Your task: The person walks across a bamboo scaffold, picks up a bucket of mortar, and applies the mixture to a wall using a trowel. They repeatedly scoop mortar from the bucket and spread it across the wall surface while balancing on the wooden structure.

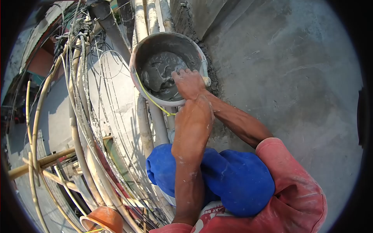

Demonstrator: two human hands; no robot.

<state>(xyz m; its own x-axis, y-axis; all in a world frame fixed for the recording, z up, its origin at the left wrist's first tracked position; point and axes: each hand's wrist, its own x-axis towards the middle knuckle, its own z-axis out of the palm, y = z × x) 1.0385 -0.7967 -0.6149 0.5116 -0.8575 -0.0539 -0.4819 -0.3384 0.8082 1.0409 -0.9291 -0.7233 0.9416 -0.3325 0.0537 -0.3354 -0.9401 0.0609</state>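
A round bucket [140,50] of wet grey mortar [165,68] stands upright, its rim coated in cement. Over its near right side, my right hand [189,83] is closed, fingers curled down toward the mortar; what lies inside them is hidden. My left hand [194,120] is closed just outside the near rim, its back toward me and overlapping my right wrist; its fingers are hidden. A yellow-green rope [149,97] runs along the bucket's left side and ends from view beside my left hand. A pale knob-like piece [207,81] sits at the right rim.
Grey cement surface [295,77] spreads to the right. Pale pipes [145,120] run beneath the bucket. Tangled cables [83,89] and bamboo poles [39,112] stand at the left. An orange bucket [105,219] is at lower left. Blue cloth [237,182] bulges between my arms.
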